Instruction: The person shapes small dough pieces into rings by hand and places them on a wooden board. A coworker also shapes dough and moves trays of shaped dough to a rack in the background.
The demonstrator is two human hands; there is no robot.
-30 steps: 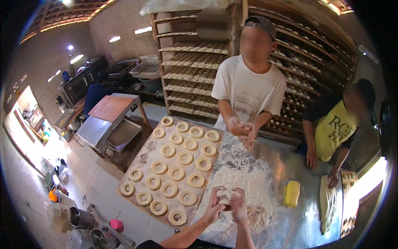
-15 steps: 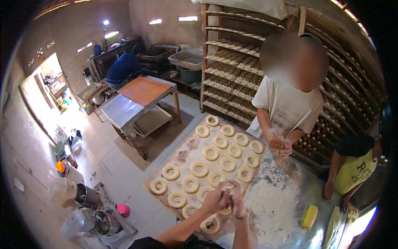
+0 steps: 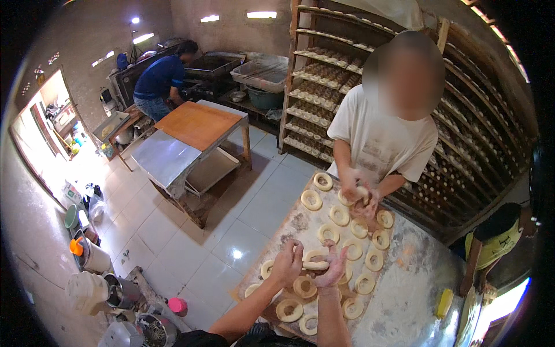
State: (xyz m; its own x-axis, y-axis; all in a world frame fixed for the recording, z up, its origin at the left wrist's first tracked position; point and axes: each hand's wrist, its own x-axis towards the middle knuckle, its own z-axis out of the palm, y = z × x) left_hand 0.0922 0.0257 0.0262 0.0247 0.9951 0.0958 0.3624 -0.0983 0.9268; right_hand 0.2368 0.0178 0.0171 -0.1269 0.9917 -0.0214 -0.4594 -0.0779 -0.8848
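Both my hands are raised over a floured board (image 3: pixel 287 224) covered with several pale dough rings (image 3: pixel 289 310). A piece of dough (image 3: pixel 315 265) stretches between them; whether it is a full ring cannot be made out. My left hand (image 3: pixel 287 261) has its fingers closed at the left end. At the right end, the dough lies against the palm and thumb of my floury right hand (image 3: pixel 330 267), whose other fingers are spread apart. Across the board, a co-worker in a white shirt (image 3: pixel 384 136) holds another dough piece (image 3: pixel 362 194) in both hands.
Flour covers the metal table (image 3: pixel 404 277) on the right, with a yellow block (image 3: pixel 444 303) near its edge. Behind the co-worker stands a tall rack (image 3: pixel 318 75) of filled trays. Another table (image 3: pixel 196 124) is at left. Mixers (image 3: pixel 124 289) and a pink cup (image 3: pixel 177 306) stand lower left.
My hands have moved apart, with dough now showing between them. The co-worker has leaned in over the board's far end. The person in blue at the back has straightened somewhat. The whole view has shifted.
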